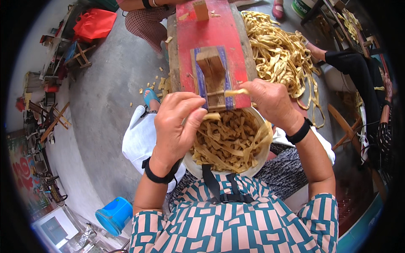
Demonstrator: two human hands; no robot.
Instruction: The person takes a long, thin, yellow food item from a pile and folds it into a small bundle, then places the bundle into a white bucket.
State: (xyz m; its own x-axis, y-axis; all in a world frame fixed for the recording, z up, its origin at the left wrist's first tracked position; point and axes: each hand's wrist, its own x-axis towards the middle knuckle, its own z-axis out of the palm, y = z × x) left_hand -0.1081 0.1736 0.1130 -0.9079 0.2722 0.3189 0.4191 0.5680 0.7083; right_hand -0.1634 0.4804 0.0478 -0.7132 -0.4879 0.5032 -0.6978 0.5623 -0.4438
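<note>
My left hand [178, 121] pinches a short, pale yellow piece of flat strip [212, 117] between thumb and fingers, over a wide bowl's rim [192, 164]. My right hand [269, 99] grips the end of another yellowish strip [235, 92], which reaches to the near end of a small wooden jig [210, 76]. That jig has purple-edged sides, an upright wooden block and thin crossbars, and it rests on a red board [186, 41]. Below both hands, the bowl on my lap holds a tangle of tan strips [227, 139], some looking folded or knotted.
Beyond the jig, another wooden block [201, 10] stands on the board. A heap of long tan strips [275, 53] lies at right. Cut bits [161, 83] litter the floor at left. A blue bucket [115, 215] is at lower left. Other people sit across and at right.
</note>
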